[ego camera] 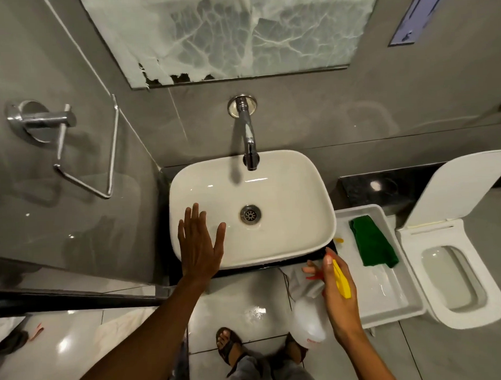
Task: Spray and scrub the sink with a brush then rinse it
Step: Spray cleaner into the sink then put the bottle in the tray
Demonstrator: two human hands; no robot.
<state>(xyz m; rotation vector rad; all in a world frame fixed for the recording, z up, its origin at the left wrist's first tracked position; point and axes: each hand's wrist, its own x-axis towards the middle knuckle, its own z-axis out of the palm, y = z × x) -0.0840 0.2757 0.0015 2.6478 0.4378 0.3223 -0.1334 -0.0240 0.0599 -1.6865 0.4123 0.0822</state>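
Observation:
A white rectangular sink [286, 194] sits on a dark counter, with a round metal drain [250, 214] in its middle and a chrome tap [248, 138] coming out of the wall above it. My left hand [199, 242] hovers flat over the sink's front left rim, fingers spread, holding nothing. My right hand [336, 289] grips a clear spray bottle [309, 322] with a yellow and red trigger head, just in front of the sink's right corner. No brush is visible.
A white tray [389, 296] to the right of the sink holds a green cloth [373, 243]. A toilet [456, 270] with its lid up stands at the far right. A chrome towel holder [57, 134] hangs on the left wall. My sandalled feet [227, 344] stand on glossy floor tiles.

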